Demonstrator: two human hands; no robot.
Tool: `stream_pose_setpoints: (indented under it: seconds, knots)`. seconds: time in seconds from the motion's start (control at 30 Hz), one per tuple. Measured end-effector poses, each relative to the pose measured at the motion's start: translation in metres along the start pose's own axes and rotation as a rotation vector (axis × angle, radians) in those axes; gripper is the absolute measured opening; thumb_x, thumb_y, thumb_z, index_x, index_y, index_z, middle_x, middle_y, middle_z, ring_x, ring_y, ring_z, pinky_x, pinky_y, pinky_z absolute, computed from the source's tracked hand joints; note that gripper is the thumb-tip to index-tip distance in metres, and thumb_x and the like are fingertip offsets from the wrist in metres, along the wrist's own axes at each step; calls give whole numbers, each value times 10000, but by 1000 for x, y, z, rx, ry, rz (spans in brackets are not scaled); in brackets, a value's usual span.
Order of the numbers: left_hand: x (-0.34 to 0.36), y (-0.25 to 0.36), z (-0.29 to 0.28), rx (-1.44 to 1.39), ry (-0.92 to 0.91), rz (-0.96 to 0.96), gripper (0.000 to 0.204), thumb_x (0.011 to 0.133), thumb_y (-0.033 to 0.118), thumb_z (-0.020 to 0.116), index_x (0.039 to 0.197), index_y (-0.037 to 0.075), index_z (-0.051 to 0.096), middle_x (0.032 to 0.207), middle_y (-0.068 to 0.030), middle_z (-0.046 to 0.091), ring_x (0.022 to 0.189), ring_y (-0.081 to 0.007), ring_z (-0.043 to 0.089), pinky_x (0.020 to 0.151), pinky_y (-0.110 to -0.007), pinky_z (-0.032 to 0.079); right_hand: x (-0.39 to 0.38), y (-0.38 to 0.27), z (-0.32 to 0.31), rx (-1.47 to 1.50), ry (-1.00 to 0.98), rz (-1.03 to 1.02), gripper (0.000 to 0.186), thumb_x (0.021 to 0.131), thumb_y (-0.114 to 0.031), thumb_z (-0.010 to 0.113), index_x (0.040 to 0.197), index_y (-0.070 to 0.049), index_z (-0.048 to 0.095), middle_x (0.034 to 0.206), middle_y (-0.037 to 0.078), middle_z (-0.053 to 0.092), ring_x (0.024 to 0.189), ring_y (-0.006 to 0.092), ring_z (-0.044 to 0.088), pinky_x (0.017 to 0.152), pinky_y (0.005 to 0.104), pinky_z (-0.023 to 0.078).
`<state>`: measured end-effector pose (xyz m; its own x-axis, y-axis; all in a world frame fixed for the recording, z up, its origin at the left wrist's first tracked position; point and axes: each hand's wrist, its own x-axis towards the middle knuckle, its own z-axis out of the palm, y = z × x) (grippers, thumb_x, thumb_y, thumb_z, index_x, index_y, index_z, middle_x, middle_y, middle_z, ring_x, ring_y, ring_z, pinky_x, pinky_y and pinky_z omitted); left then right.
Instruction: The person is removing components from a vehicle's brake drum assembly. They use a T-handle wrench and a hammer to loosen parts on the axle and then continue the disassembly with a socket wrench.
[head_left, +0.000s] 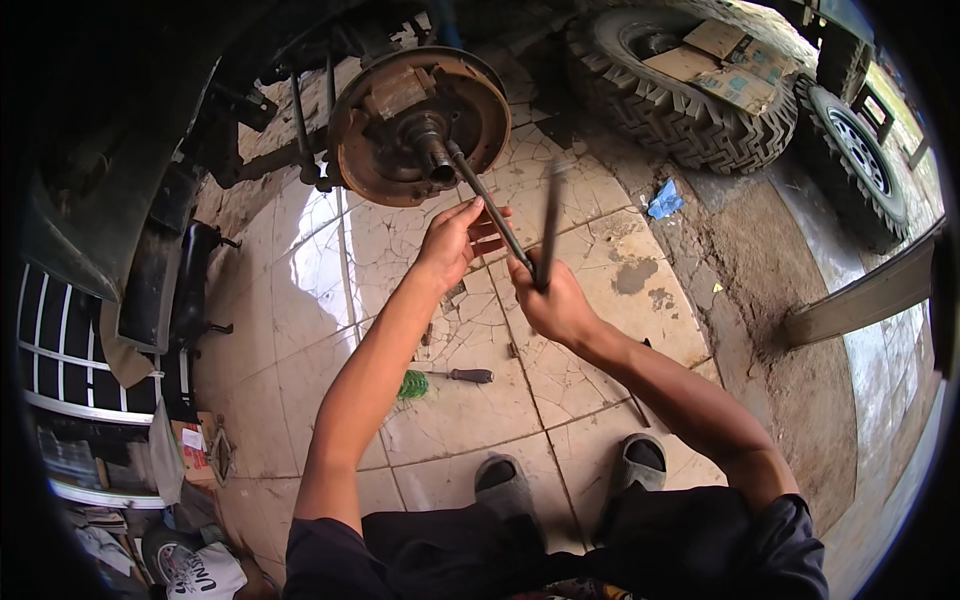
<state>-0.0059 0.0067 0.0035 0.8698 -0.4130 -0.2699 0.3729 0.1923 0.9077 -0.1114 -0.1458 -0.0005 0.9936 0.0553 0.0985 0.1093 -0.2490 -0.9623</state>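
Dark sleeves (335,555) are closest to the camera, both forearms reaching out over the cracked tile floor (310,400). Right hand (553,300) is wrapped tight around the near end of a long dark bar (508,235), plus a blurry second bar (553,215) sticking up from the fist. Left hand (455,240) is about half open, thumb on the long bar, fingers loosely out behind it. Bar's far end sits right beside the hollow spindle (432,155) on a rusty brake backing plate (360,150); can't tell if they touch.
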Motion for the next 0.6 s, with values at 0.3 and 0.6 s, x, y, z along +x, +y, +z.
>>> stream_pose_setpoints:
  seconds: [0.3,0.6]
  knots:
    - [-35,25,-44,140,-90,-67,550,958,435,370,1278,-8,431,1214,-145,553,1112,-227,546,872,-370,486,0,7,-9,-801,-152,-180,170,839,-95,467,897,57,416,714,236,604,634,378,626,605,425,489]
    - [-9,-7,3,67,133,-67,226,954,217,459,1052,39,557,1045,-80,636,936,-165,608,787,-338,481,-33,-7,14,962,-176,449,203,959,-217,449,818,-73,422,620,-6,358,534,124,347,562,325,370]
